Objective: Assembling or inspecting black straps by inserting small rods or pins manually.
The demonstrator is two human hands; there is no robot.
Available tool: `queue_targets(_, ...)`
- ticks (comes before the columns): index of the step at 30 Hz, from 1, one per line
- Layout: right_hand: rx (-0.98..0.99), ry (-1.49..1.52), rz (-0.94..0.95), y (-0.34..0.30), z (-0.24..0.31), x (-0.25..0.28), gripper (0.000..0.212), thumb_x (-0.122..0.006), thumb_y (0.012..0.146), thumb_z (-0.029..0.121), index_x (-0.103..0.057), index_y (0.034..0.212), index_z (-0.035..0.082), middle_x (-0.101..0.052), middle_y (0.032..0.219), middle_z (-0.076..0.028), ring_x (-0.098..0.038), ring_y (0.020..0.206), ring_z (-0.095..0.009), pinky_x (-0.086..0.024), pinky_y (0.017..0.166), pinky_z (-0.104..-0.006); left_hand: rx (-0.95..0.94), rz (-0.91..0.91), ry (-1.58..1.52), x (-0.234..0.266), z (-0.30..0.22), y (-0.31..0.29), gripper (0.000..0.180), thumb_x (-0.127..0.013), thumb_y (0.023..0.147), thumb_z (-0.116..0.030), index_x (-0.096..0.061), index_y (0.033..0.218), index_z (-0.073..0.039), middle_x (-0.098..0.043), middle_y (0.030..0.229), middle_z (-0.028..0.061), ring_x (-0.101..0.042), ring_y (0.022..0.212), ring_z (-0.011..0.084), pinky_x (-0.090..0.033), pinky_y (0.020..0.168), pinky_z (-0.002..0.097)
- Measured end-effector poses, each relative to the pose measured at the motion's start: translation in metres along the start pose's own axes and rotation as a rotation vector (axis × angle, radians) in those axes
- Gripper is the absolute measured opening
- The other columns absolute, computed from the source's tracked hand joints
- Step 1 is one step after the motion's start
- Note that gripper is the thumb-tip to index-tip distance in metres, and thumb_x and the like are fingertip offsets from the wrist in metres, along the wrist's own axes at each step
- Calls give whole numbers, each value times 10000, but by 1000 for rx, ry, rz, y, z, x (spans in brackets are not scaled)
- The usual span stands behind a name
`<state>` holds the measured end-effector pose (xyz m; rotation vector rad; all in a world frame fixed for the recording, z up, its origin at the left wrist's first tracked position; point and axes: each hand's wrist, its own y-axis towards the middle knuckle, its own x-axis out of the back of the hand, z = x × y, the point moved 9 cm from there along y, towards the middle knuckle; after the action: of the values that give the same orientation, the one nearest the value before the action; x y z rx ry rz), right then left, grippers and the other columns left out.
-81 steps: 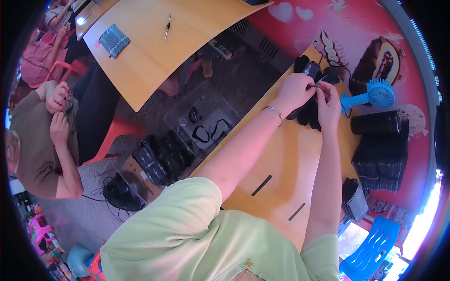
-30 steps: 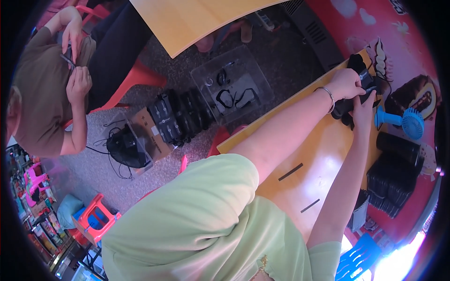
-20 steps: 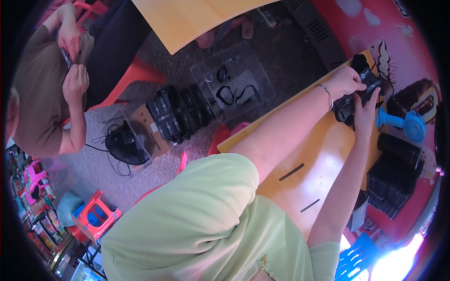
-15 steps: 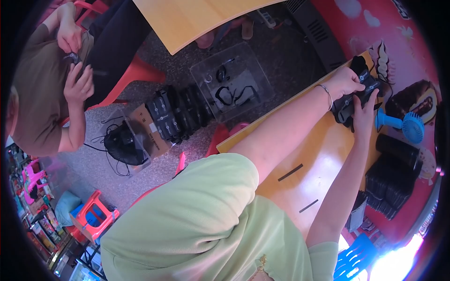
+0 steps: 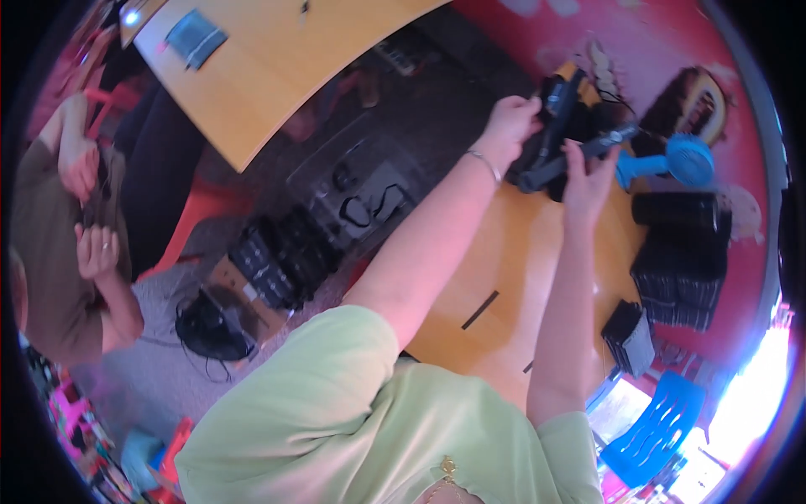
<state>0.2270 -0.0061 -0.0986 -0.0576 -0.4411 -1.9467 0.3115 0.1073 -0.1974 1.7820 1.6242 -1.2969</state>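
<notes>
The black strip (image 5: pixel 596 148), pinched mid-length by the right hand (image 5: pixel 589 181), is judged light and semi-stiff, best held there; a second dark strip (image 5: pixel 562 109) appears grasped by the left hand (image 5: pixel 509 128).

The worktop (image 5: pixel 516 248) has a glossy, wood-look surface. The long dark part (image 5: pixel 598 146), though blurred, appears matt. The bracelet (image 5: pixel 488 165) is polished metal; the fan (image 5: pixel 691 160) and chair (image 5: pixel 653 433), smooth plastic; the shirt (image 5: pixel 285 395), matt cloth.

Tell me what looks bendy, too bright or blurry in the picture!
Head view: the far wooden table has a curving edge; head view: white glare beside the blue slatted chair; head view: the black band at the right hand looks blurry.
</notes>
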Motion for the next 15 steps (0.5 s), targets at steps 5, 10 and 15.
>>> queue_targets(5, -60, 269, 69, -16, 7, -11, 282, -567, 855, -34, -468, 1119, -13, -599, 1002, -68, -572, 945, -118, -447, 862, -239, -204, 1, 541, -32, -16, -20, 252, -641, 846, -219, -531, 726, -26, -556, 713, 52, -541, 664, 113, -478, 637, 279)
queue_targets(10, -93, 331, -28, -25, 4, 5, 297, -591, 847, -18, -482, 1123, -12, -591, 979, -41, -573, 915, -106, -453, 827, -230, -550, 168, 1031, -61, -28, -30, 375, -814, 642, -242, -540, 760, -15, -596, 780, 93, -585, 646, 161, -491, 649, 277)
queue_targets(15, -127, 273, -16, -36, 5, 7, 286, -653, 817, 14, -563, 1087, 39, -588, 897, 18, -547, 806, -61, -422, 695, -193, -676, 244, 1104, -70, -26, -42, 420, -846, 544, -212, -536, 743, -10, -557, 757, 88, -605, 638, 193, -503, 573, 285)
